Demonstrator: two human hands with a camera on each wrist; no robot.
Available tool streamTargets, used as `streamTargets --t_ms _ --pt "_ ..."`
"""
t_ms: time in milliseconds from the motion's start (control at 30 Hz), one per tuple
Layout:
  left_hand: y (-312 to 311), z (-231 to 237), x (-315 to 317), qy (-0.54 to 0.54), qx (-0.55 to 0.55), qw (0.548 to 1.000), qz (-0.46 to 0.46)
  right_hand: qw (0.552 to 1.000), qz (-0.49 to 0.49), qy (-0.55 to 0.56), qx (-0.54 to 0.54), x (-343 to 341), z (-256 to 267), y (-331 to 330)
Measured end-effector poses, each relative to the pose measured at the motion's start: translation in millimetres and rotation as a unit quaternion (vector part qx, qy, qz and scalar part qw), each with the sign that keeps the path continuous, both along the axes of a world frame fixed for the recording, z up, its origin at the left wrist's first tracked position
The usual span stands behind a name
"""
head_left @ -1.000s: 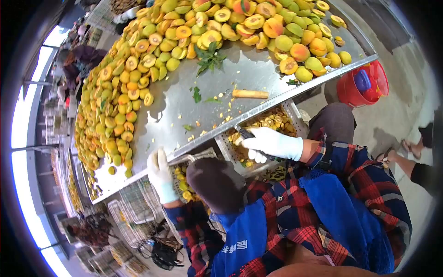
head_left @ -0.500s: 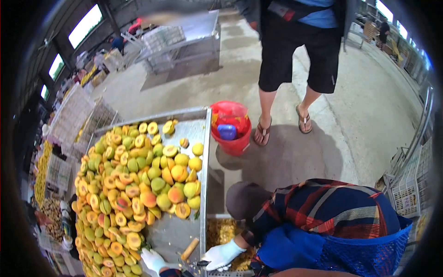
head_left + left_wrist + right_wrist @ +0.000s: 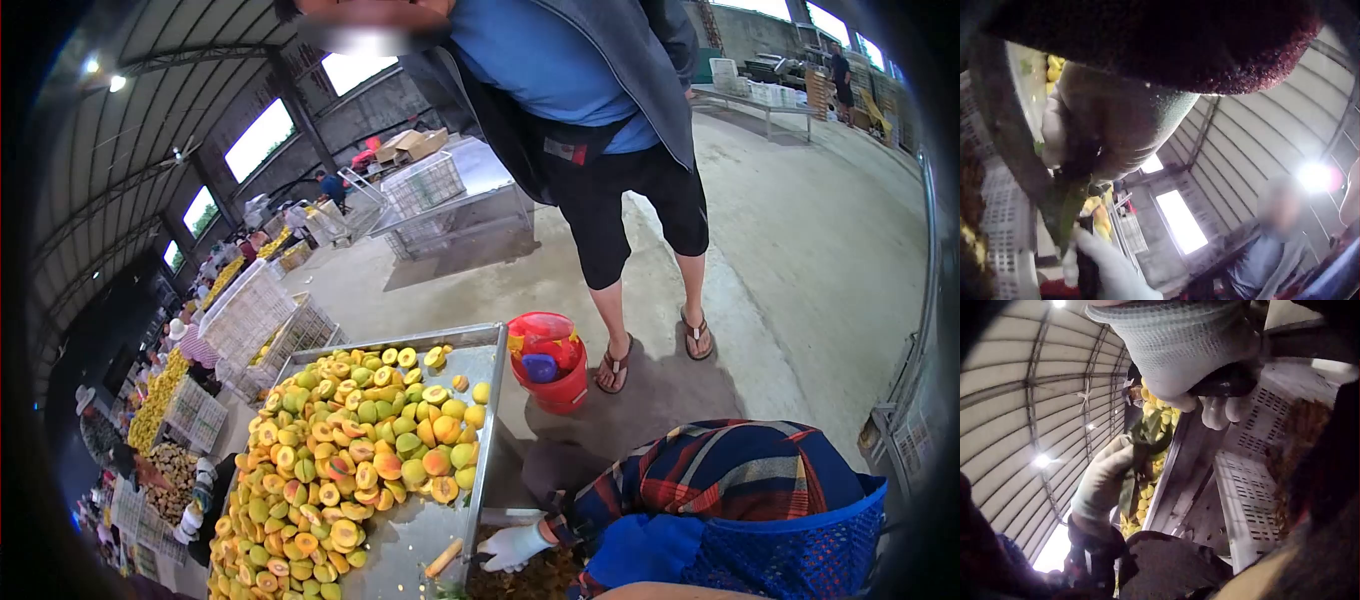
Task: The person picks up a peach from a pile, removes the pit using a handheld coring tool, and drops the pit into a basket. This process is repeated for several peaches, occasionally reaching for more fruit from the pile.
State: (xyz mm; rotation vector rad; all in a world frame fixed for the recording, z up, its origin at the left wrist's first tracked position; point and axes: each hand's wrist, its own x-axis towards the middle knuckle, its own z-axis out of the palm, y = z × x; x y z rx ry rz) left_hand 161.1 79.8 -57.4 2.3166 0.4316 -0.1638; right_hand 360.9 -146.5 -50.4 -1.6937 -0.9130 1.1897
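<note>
Both hands wear white gloves. In the right wrist view the left hand (image 3: 1099, 481) grips a sprig of long green leaves (image 3: 1129, 497), raised beside the metal table's edge. The same leaves (image 3: 1065, 212) hang from its fingers in the left wrist view, close to the right hand. My right hand (image 3: 1191, 353) has its fingers curled round a black handle (image 3: 1225, 381); the tool's working end is hidden. In the head view the right hand (image 3: 512, 547) is just right of the table edge, over a crate, while the left hand is out of frame.
Halved yellow-green peaches (image 3: 350, 450) heap on the metal table (image 3: 410, 540), near a wooden stick (image 3: 444, 558). White perforated crates (image 3: 1247, 487) stand below the edge. Past the corner are a red bucket (image 3: 552, 385) and a standing person in sandals (image 3: 614, 362).
The head view has swung up and to the right, bringing the standing person into view. The left hand went from the table's edge onto the tabletop and now holds the leaves.
</note>
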Motion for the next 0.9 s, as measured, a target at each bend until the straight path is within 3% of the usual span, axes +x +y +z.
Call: streamTargets --t_ms 100,200,233,267,300,367,433,467,500,533,567,600,633,700,767,867,900 --pt "-50.6 24.0 7.2 -0.026 0.048 0.998 -0.013 1.000 -0.003 -0.017 -0.010 -0.1 21.7 -12.9" --pt "-88.2 24.1 -1.8 -0.056 0.135 0.989 -0.014 0.993 -0.032 -0.115 0.023 -9.0 30.0 -25.9" --pt "-103.0 23.4 -9.7 -0.053 0.157 0.986 -0.001 0.987 -0.020 -0.156 0.013 -3.3 17.3 -22.1" --pt "-101.1 39.7 -8.4 -0.070 0.111 0.991 0.013 0.988 -0.008 -0.145 0.057 0.1 -3.0 -18.3" --pt "-84.6 9.3 -5.5 -0.081 0.153 0.984 0.035 0.991 -0.017 -0.128 0.032 2.2 -10.2 -14.7" --pt "-82.5 15.7 -10.8 -0.150 0.147 0.972 0.107 0.984 -0.035 -0.170 0.046 -3.2 24.4 -17.2" --pt "-82.0 33.8 -6.6 -0.241 0.129 0.955 0.118 0.971 -0.048 -0.226 0.065 -3.2 60.7 -9.6" --pt "-84.4 38.1 -11.4 -0.218 0.065 0.961 0.156 0.950 -0.011 -0.302 0.085 6.9 51.7 -3.9" --pt "-83.1 49.5 -10.7 -0.201 0.014 0.963 0.178 0.963 0.040 -0.266 0.020 17.2 47.0 7.7" --pt "-82.4 50.9 -18.1 -0.164 -0.109 0.948 0.248 0.989 0.044 -0.142 0.000 10.8 53.1 6.5" --pt "-72.5 58.1 -9.2 -0.165 -0.215 0.913 0.306 0.998 0.040 -0.051 -0.001 21.8 71.4 9.6" --pt "-58.5 58.2 -7.6 -0.176 -0.202 0.910 0.317 0.996 0.042 -0.061 0.040 23.5 62.5 12.8" --pt "-41.3 58.5 0.2 -0.195 -0.181 0.907 0.328 0.994 0.040 -0.065 0.076 29.5 56.5 15.9" --pt "5.4 53.8 26.3 -0.228 -0.152 0.900 0.339 0.980 0.051 -0.180 0.062 37.0 68.6 19.1" --pt "57.9 41.8 61.0 -0.244 0.166 0.903 0.311 0.920 0.050 -0.360 0.147 45.2 51.2 26.1" --pt "93.2 66.1 131.0 -0.185 0.289 0.871 0.351 0.956 0.056 -0.281 0.069 37.0 66.9 35.6" --pt "117.5 50.8 153.7 -0.220 0.365 0.836 0.346 0.907 0.037 -0.395 0.145 35.3 58.3 39.1"
